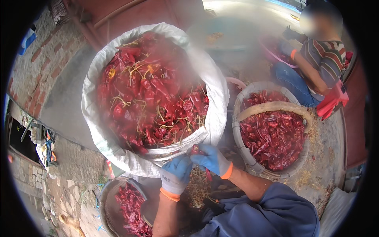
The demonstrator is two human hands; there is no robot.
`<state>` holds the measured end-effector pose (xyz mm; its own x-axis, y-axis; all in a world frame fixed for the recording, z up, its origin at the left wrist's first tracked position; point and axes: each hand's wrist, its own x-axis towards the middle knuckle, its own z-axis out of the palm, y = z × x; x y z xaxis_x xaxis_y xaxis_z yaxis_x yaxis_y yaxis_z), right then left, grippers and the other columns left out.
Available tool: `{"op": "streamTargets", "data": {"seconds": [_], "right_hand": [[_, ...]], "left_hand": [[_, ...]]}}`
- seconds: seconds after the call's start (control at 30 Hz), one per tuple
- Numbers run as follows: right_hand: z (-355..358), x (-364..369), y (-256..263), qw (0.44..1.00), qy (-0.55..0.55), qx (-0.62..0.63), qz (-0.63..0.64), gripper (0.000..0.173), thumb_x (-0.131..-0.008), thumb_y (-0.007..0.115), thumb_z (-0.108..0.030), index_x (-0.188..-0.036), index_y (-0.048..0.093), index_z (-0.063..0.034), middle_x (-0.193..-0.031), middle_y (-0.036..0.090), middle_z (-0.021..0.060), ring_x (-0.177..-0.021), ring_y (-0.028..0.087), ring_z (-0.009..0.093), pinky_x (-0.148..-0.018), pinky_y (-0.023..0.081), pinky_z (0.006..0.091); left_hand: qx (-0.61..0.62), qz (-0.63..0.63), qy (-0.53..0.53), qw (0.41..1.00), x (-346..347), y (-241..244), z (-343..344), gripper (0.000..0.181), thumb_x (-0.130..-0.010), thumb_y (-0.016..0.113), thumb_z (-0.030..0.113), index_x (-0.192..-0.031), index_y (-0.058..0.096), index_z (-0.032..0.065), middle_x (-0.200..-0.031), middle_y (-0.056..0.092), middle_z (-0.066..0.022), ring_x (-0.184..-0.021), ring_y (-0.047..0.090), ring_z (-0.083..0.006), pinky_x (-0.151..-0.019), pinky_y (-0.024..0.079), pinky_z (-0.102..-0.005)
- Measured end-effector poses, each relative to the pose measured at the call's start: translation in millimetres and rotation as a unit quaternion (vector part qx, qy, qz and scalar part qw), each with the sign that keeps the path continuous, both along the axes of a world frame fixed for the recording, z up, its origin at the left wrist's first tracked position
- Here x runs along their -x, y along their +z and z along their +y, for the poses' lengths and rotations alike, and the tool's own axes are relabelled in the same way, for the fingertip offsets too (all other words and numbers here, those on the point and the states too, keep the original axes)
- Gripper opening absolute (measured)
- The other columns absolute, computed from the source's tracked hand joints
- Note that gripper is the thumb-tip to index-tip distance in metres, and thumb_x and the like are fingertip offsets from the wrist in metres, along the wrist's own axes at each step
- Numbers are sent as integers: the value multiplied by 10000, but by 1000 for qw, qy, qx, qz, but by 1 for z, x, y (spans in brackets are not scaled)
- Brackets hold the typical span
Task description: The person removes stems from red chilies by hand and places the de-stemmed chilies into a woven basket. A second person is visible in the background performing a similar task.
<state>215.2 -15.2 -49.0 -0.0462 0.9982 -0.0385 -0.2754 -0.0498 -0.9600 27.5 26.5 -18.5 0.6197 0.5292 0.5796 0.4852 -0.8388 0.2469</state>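
A white woven sack with a rolled rim stands before me, full of dried red chili peppers with stems. Just outside its near rim, my right hand, in a blue-coated glove with an orange cuff, grips a red chili pepper. Another red piece pokes out below those fingers. My left hand, gloved alike, has curled fingers almost meeting the right hand's fingertips; whatever lies within them is hidden. Loose pepper stems lie beneath both hands.
To the right stands a handled wicker basket of red peppers. A round shallow basket with peppers sits lower left. At upper right a seated person has a gloved hand at a pink basin. Haze blurs the upper middle.
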Motion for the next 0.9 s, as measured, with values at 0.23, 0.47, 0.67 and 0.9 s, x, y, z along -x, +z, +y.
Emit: {"op": "streamTargets", "data": {"seconds": [0.23, 0.47, 0.67, 0.9], "right_hand": [[-1, 1, -2, 963, -44, -137, -226, 201, -935, 732, -243, -997, 703, -54, -730, 650, 72, -679, 642, 168, -622, 511, 349], [-8, 2, 14, 873, -56, -227, -427, 171, -841, 755, -226, -901, 677, -86, -783, 665, 136, -725, 666, 372, -615, 516, 452], [-12, 6, 22, 831, -13, -251, -496, 140, -849, 730, -237, -893, 691, -110, -827, 676, 116, -764, 687, 339, -645, 549, 442], [-10, 13, 34, 847, -30, -322, -422, 162, -853, 747, -206, -884, 684, -60, -789, 660, 123, -710, 666, 347, -608, 530, 436]], "left_hand": [[225, -167, 19, 960, -3, 18, -12, 294, -796, 792, 12, -1062, 682, 66, -1004, 731, -105, -749, 697, -284, -664, 563, -354], [104, -21, -8, 994, 5, 16, -6, 245, -831, 764, 71, -1058, 674, 87, -960, 711, -109, -756, 695, -308, -642, 555, -395], [60, -10, 44, 997, 5, 3, -14, 118, -892, 697, 109, -996, 653, 76, -838, 653, -123, -693, 654, -316, -598, 521, -430], [464, -360, 8, 810, 10, -9, -20, 196, -998, 560, 210, -935, 608, 31, -697, 548, -37, -550, 498, -126, -523, 392, -267]]}}
